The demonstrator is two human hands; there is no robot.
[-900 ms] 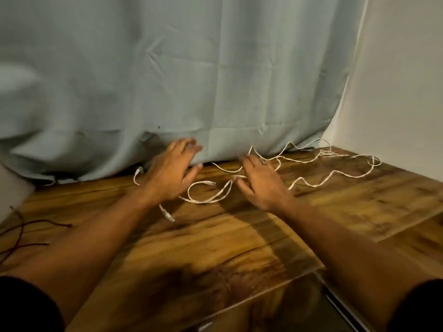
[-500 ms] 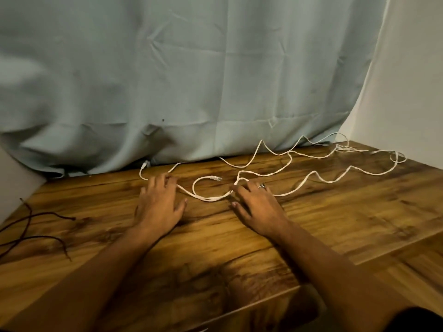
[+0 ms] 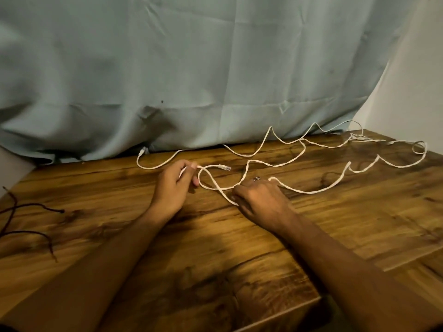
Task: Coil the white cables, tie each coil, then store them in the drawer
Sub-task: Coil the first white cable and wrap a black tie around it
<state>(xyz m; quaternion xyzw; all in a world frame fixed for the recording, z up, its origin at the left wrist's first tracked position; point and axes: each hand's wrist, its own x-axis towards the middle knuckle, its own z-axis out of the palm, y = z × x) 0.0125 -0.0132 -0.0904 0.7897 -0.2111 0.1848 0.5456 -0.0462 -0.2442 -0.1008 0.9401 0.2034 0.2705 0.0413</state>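
Observation:
White cables (image 3: 309, 190) lie loose and tangled across the back of the wooden table (image 3: 215, 255), running from the middle to the far right corner. My left hand (image 3: 173, 185) pinches one cable near its end, whose clear plug (image 3: 224, 167) points right. Fingers curled, my right hand (image 3: 260, 198) grips the cable where it loops on the table. Another plug end (image 3: 142, 151) lies by the curtain. No drawer is in view.
A pale blue curtain (image 3: 191, 68) hangs behind the table and a white wall (image 3: 412, 92) stands at the right. Dark brown cords (image 3: 21, 221) lie at the table's left edge. The table's front edge steps down at the lower right.
Both hands went from lying flat on the table to closing on the white cable: the left now pinches it near the plug, the right grips its loop.

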